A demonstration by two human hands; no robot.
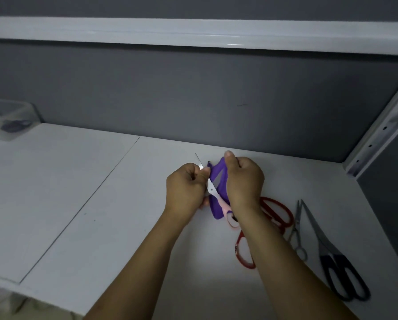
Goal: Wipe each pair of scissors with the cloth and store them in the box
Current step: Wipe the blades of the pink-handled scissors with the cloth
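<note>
This looks like a plain work booth of the office or workshop kind, not a home. A white laminate tabletop point(78, 192) is walled in by grey partition panels point(193, 93), with a white rail point(193, 31) running across at 12 o'clock. A white slotted metal upright point(378, 135) frames the corner at 3 o'clock, and a clear plastic box point(8, 118) sits at 10 o'clock.

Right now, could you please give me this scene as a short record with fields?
left grip: pinches the pink scissors by one blade
right grip: holds the purple cloth around the other blade
scissors state: blades spread, pink handles toward the person
waiting on table: red scissors partly behind the right forearm, small silver scissors, black scissors
box: clear, far left, dark shape inside
</note>
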